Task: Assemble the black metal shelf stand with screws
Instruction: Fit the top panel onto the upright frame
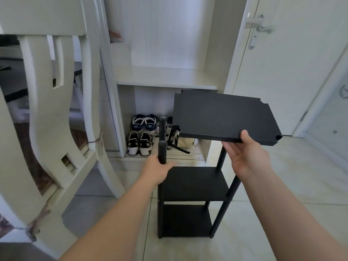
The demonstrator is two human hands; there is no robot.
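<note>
The right hand [246,157] holds the panel [222,115] at its near edge. The thumb lies on top and the fingers go underneath, so the edge is pinched between them. The left hand [158,171] is curled round the near left post [162,149], just below its free top end.

The panel hangs in the air above the stand [194,185], shifted to the right and a little tilted. As far as I can see, it rests on no post. The stand is on the floor with two shelves already fitted, and its posts rise above the upper one. The rear left post [162,127] is free. The tops of the right posts are hidden under the panel and behind the right hand.

I judge that the step in hand is fitting the third shelf. The next move calls for bringing the panel to the left, making it level, and lowering it so that each corner notch [263,101] meets its post. The left hand seems to steady the stand for this. No screws are visible, so the fixing is not yet done.
</note>
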